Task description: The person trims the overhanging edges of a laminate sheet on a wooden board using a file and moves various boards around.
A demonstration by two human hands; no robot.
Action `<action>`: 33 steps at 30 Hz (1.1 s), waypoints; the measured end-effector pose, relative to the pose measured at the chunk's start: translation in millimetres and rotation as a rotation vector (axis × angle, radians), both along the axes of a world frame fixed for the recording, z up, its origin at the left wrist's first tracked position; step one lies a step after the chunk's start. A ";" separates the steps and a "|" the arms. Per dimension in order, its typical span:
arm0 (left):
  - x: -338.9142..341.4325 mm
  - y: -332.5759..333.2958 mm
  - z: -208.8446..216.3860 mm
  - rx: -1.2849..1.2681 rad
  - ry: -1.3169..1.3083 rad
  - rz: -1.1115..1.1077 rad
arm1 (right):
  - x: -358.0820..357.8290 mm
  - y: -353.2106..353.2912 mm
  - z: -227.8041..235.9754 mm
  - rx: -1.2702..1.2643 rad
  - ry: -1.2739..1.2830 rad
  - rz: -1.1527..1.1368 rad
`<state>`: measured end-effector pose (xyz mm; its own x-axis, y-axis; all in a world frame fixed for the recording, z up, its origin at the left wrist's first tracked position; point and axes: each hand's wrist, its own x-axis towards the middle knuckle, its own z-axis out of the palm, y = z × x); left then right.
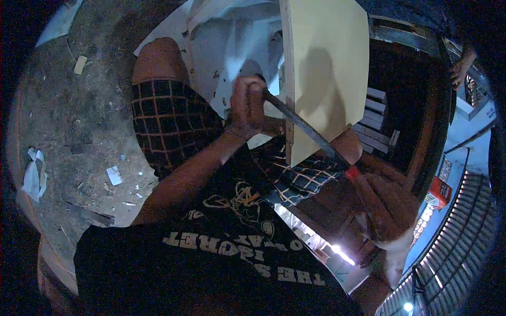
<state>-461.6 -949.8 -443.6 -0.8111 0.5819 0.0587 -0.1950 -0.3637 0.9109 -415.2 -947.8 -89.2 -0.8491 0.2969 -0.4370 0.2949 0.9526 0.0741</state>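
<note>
- The left hand (249,102) is curled tightly around the upper end of a long metal bar (305,126), probably to keep that end steady and guided.
- The right hand (377,197) is by the bar's lower end, next to a red part (352,172) (perhaps a handle); it is too dim to tell how its fingers sit.
- The bar slants across the near edge of a pale panel (332,68), likely so that both arms can bear on it; whether metal and panel touch, I cannot tell.
- The panel stands upright between the knees, which presumably help to brace it, and it screens part of what lies beyond.
- The checked shorts (174,118) crowd the bar's near side, leaving little room there.
- To the right lie a dark wooden frame (424,131) and pale slats (371,118); past them is another person's hand (461,68).
- Scraps, including a white plastic bag (35,174), litter the floor (100,137) at left.
</note>
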 end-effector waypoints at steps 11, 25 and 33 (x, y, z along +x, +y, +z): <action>6.4 -12.7 -8.2 0.002 0.089 -0.076 | 7.9 7.6 14.4 -0.070 0.022 0.062; 56.2 -25.5 -43.2 -0.039 0.069 -0.292 | 39.1 -29.6 5.5 0.063 -0.138 -0.058; 30.7 -37.5 -25.2 -0.054 -0.020 -0.113 | 45.3 -14.2 -0.2 0.037 0.009 0.075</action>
<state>-430.9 -987.2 -468.8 -0.7412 0.6713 0.0092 -0.2505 -0.2893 0.9239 -369.9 -962.0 -89.4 -0.8735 0.2477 -0.4190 0.2234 0.9688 0.1070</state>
